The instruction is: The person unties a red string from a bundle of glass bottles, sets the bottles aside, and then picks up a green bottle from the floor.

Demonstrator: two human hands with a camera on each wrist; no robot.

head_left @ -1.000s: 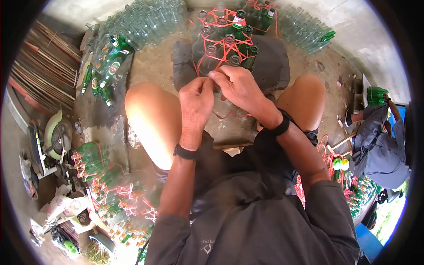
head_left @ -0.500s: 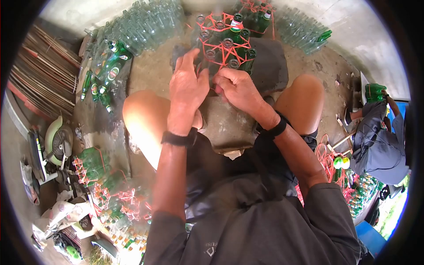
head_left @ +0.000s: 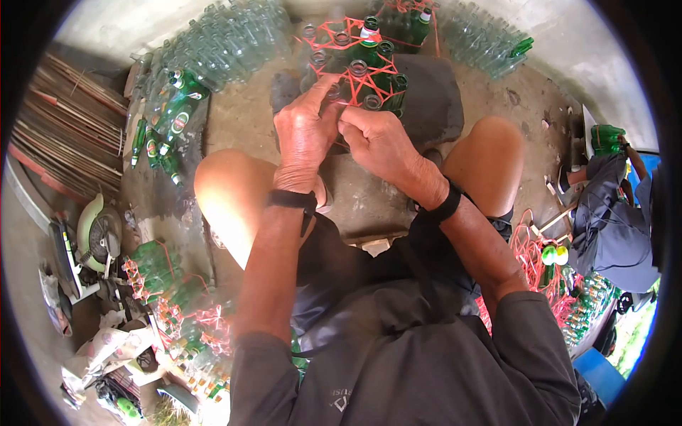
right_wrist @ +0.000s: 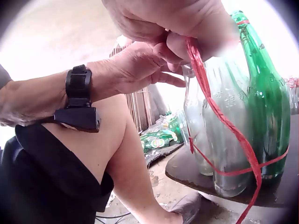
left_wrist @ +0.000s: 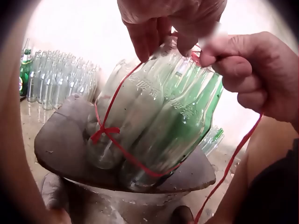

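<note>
A bundle of green and clear glass bottles (head_left: pixel 353 65), laced with red string (head_left: pixel 359 79), stands on a dark stone slab (head_left: pixel 433 99) between my knees. My left hand (head_left: pixel 328 99) reaches the bundle's near edge and pinches the string at the bottle necks. In the left wrist view, the left hand's fingers (left_wrist: pixel 148 39) curl over the bottle tops (left_wrist: pixel 163 116). My right hand (head_left: pixel 346 122) touches the left one and pinches the red string (right_wrist: pixel 212 98). That strand hangs slack below the right hand (right_wrist: pixel 180 39). A string loop (left_wrist: pixel 119 142) circles the bottles low down.
Piles of empty bottles (head_left: pixel 227 35) lie at the back left and back right (head_left: pixel 490 46). Tied bundles (head_left: pixel 177 305) and a circular saw (head_left: pixel 96 234) sit on the left. Stacked rods (head_left: pixel 67 128) lie at the far left. Another person (head_left: pixel 611 213) sits on the right.
My left hand went forward from near my body to over the bundle, then came down beside the right hand. The right hand shifted forward a little, still holding the string.
</note>
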